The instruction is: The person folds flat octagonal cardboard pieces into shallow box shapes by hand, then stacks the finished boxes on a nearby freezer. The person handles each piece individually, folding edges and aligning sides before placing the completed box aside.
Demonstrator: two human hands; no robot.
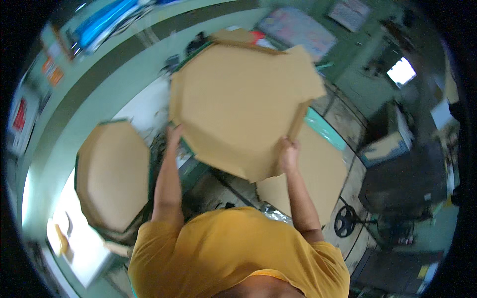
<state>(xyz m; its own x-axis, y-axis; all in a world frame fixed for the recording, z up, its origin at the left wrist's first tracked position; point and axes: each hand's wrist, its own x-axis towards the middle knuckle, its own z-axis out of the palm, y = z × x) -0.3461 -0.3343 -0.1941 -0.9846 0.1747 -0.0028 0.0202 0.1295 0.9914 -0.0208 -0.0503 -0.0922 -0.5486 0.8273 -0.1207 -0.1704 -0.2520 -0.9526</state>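
Note:
A large eight-sided cardboard box [238,104], brown inside with green showing along its outer edge, is held up in front of me. My left hand [174,135] is closed on its near left edge, with the fingers partly hidden. On the near right side, my right hand [288,153] grips the edge by an upturned flap. Several side flaps are folded up, while the far right corner has a wide flap spread outward. Left of my left forearm stands a smaller-looking eight-sided cardboard piece [113,174] with a dark green rim. Below my right hand lies a flat cardboard sheet [323,174].
A white tabletop [144,107] runs along the left wall, with a yellow object [61,240] at its near end. Green plastic [325,130] lies beside the flat sheet. To the right are a black handwheel [345,221], dark machinery and an open carton [387,144]. Blue plastic packs [107,22] rest on a ledge.

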